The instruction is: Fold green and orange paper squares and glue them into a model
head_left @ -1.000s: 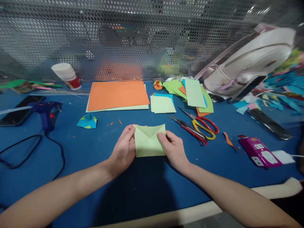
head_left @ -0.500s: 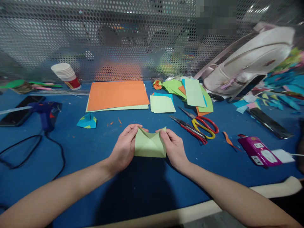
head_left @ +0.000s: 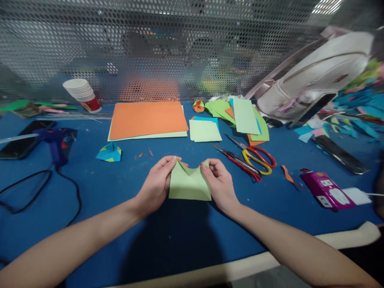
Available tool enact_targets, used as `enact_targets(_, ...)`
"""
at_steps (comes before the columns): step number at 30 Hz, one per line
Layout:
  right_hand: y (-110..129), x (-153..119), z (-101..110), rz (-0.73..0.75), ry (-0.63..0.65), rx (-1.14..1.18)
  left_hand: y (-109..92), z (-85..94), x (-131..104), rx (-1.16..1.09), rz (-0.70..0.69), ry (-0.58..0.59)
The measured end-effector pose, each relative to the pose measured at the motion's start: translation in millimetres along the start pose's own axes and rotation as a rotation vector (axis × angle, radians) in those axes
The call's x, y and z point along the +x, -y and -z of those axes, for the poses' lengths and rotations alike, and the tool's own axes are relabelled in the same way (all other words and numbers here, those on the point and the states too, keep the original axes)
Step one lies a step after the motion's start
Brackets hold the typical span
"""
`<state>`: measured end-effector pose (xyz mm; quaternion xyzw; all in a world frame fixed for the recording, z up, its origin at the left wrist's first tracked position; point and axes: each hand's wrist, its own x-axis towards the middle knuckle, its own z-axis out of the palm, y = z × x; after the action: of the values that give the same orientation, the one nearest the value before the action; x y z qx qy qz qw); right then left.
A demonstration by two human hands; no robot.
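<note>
A pale green square of paper [head_left: 190, 186] is held over the blue table, its top edge sagging between two raised corners. My left hand [head_left: 157, 182] pinches its upper left corner between thumb and fingers. At the upper right corner my right hand [head_left: 220, 182] grips the paper the same way. Faint creases show on the sheet. Beyond the hands lie a stack of small pale green squares [head_left: 205, 131] and large orange sheets [head_left: 148, 120]. A folded blue and green paper piece [head_left: 109, 153] rests to the left.
Right of my hands lie scissors [head_left: 258, 158], a red-handled cutting tool [head_left: 240, 164] and a purple power bank [head_left: 327, 190]. A blue glue gun [head_left: 58, 146] with its cord, a phone [head_left: 27, 140] and paper cups [head_left: 82, 95] stand left. A pale bag [head_left: 318, 76] leans behind.
The two upper corners of the green paper have come slightly closer together, and its lower edge spreads a little wider. Both hands keep their hold.
</note>
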<state>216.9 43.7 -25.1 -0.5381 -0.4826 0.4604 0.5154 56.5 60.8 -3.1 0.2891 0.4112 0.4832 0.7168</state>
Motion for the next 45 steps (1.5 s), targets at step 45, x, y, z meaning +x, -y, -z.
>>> enact_targets(45, 18.0, -1.7, 2.3, 0.128, 0.076, -0.194, -3.0, -4.0, -9.0, 0.346, -0.131, 0.039)
